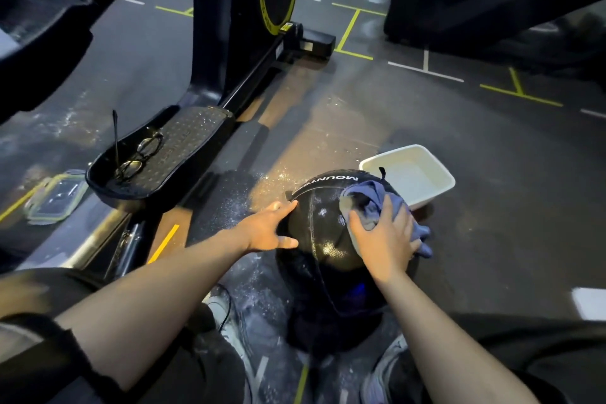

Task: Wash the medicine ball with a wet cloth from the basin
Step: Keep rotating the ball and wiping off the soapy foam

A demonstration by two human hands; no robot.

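Left hand: the left hand (269,229) lies spread on the left flank of the medicine ball (324,239), fingers straight and apart, thumb out along the lower curve, steadying it.
Right hand: the right hand (383,239) presses flat on the cloth (370,203), fingers extended over the bunched fabric on the ball's upper right.
Medicine ball: round, black, with a woven, glossy wet surface, raised seams and a white-lettered band; it sits on the floor between the person's knees.
Cloth: blue, soft, crumpled, draped over the ball's right side.
Basin (429,167): white, rectangular plastic with rounded corners, just beyond the ball to its right.
Floor (475,193): dark rubber, speckled with white droplets around the ball.
Eyeglasses (139,154): thin dark frame, on a studded black pedal left of the ball.
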